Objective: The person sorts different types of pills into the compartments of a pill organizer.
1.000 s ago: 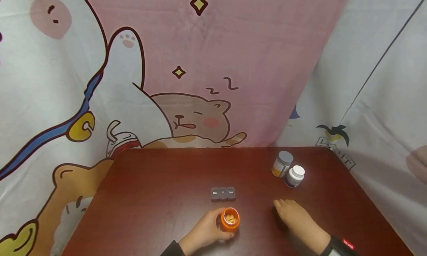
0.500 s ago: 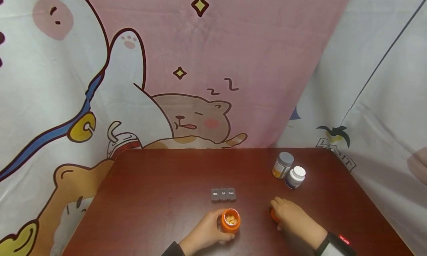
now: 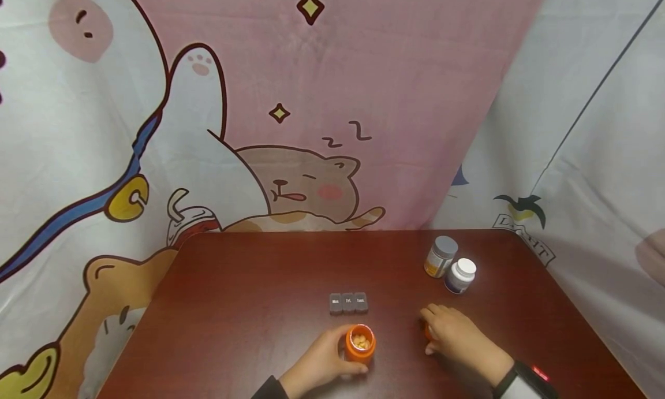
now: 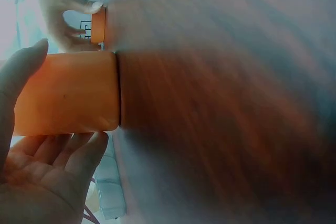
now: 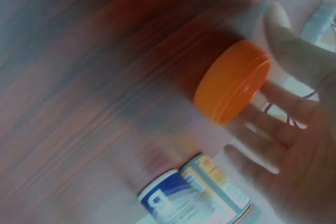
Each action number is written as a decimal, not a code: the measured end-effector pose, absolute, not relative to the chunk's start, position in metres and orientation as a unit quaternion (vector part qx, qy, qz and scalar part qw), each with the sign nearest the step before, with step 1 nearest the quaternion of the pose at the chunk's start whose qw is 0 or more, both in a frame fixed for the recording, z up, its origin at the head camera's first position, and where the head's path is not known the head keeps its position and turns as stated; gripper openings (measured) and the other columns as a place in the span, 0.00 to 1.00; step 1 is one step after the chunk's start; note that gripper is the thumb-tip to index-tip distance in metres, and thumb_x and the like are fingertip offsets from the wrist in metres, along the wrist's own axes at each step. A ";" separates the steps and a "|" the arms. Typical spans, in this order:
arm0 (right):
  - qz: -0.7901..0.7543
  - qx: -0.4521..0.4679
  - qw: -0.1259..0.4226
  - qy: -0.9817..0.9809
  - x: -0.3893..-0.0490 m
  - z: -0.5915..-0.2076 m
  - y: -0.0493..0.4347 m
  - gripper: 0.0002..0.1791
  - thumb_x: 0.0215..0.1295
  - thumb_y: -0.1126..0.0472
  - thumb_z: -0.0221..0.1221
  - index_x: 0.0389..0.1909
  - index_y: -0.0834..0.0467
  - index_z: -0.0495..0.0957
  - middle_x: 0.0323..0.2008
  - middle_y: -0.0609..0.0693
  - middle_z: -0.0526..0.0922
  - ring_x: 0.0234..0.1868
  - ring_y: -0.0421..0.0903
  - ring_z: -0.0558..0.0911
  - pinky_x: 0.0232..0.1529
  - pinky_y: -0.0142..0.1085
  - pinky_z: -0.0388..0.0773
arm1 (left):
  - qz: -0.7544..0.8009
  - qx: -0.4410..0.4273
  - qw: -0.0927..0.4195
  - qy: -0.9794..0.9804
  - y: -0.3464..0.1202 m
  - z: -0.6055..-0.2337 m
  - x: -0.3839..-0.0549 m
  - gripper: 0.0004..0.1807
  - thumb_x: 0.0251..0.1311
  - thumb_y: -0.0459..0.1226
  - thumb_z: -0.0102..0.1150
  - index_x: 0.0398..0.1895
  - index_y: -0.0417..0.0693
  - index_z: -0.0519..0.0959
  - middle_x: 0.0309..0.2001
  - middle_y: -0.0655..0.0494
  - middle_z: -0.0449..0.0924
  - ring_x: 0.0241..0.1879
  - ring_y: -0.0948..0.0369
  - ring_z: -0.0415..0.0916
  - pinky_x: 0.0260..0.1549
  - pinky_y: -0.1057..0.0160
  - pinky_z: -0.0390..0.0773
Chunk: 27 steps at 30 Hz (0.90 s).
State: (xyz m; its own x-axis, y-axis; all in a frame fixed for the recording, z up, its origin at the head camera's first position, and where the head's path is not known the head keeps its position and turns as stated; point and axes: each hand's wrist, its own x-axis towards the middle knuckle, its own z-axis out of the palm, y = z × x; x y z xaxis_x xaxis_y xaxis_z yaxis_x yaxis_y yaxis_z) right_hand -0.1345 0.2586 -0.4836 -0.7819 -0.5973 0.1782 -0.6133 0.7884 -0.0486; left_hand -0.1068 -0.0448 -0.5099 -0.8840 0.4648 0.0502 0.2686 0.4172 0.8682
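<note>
My left hand (image 3: 324,355) holds an orange pill bottle (image 3: 358,355), thumb on one side and fingers on the other. It stands uncapped on the table, with pale yellow tablets (image 3: 361,342) inside. To the right, my right hand (image 3: 457,334) is spread around an orange cap (image 5: 233,82) lying on the table. In the right wrist view the thumb stands apart from the cap, while the other fingers extend behind it; whether they touch it I cannot tell. Just beyond the bottle lies a grey pill organizer (image 3: 348,303) with three labelled lids, all down.
Toward the back right of the dark red-brown table (image 3: 249,283) stand a grey-lidded bottle (image 3: 440,256) and a white-capped bottle (image 3: 459,276), close together. A cartoon-printed cloth (image 3: 405,99) hangs behind the table.
The orange cap, hidden beneath my right hand a second ago, now shows partly at its fingers. That hand has shifted slightly left and its thumb has spread. My left hand and the bottle stay put.
</note>
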 end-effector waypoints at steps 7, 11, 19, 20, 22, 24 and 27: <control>0.085 0.346 0.143 -0.923 -0.141 -0.477 0.231 0.25 0.47 0.50 0.69 0.45 0.57 0.78 0.42 0.49 0.79 0.45 0.49 0.77 0.46 0.46 0.73 | 0.464 0.227 0.105 0.849 -0.048 -0.503 -0.106 0.39 0.37 0.51 0.74 0.58 0.54 0.73 0.51 0.66 0.77 0.52 0.64 0.72 0.54 0.58 0.69; 0.077 0.352 0.124 -0.925 -0.152 -0.478 0.220 0.21 0.53 0.52 0.66 0.47 0.56 0.78 0.43 0.49 0.79 0.46 0.48 0.78 0.48 0.46 0.73 | 0.433 0.255 0.109 0.858 -0.056 -0.494 -0.107 0.44 0.36 0.50 0.75 0.61 0.52 0.70 0.55 0.63 0.75 0.55 0.61 0.72 0.55 0.58 0.68; 0.063 0.386 0.116 -0.913 -0.177 -0.488 0.198 0.22 0.58 0.53 0.63 0.53 0.55 0.76 0.49 0.49 0.78 0.51 0.48 0.77 0.51 0.44 0.73 | 0.425 0.253 0.117 0.861 -0.085 -0.478 -0.130 0.33 0.53 0.44 0.66 0.62 0.44 0.69 0.60 0.48 0.72 0.60 0.49 0.69 0.57 0.49 0.66; 0.059 0.390 0.114 -0.912 -0.179 -0.488 0.194 0.23 0.59 0.53 0.62 0.55 0.55 0.76 0.52 0.50 0.78 0.52 0.48 0.77 0.51 0.45 0.73 | 0.404 0.253 0.093 0.874 -0.086 -0.477 -0.136 0.30 0.56 0.43 0.64 0.61 0.44 0.71 0.59 0.48 0.73 0.59 0.49 0.70 0.56 0.49 0.67; 0.042 0.397 0.113 -0.910 -0.182 -0.490 0.185 0.26 0.60 0.53 0.61 0.59 0.55 0.74 0.55 0.51 0.77 0.53 0.48 0.77 0.52 0.45 0.73 | 0.334 0.246 0.039 0.909 -0.084 -0.475 -0.148 0.25 0.59 0.44 0.61 0.59 0.46 0.74 0.57 0.51 0.75 0.57 0.52 0.71 0.54 0.50 0.69; 0.021 0.408 0.123 -0.904 -0.185 -0.493 0.176 0.26 0.61 0.52 0.60 0.60 0.56 0.73 0.57 0.52 0.76 0.53 0.48 0.78 0.51 0.44 0.74 | 0.258 0.240 -0.011 0.936 -0.078 -0.475 -0.160 0.24 0.58 0.44 0.62 0.58 0.48 0.76 0.56 0.53 0.76 0.56 0.54 0.73 0.53 0.52 0.71; -0.013 0.434 0.153 -0.888 -0.187 -0.498 0.166 0.24 0.61 0.54 0.60 0.57 0.59 0.75 0.55 0.54 0.78 0.48 0.48 0.80 0.47 0.41 0.76 | 0.197 0.249 -0.030 0.948 -0.065 -0.479 -0.174 0.25 0.54 0.46 0.65 0.56 0.47 0.77 0.54 0.54 0.78 0.53 0.55 0.75 0.49 0.53 0.74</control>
State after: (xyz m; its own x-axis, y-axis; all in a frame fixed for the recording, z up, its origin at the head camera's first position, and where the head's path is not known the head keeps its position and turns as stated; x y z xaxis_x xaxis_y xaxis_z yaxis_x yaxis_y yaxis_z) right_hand -0.1869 0.1661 -0.4979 -0.5776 -0.7740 0.2594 -0.7659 0.6237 0.1559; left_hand -0.1740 -0.0647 -0.4792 -0.8738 0.4605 0.1561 0.4845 0.7978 0.3590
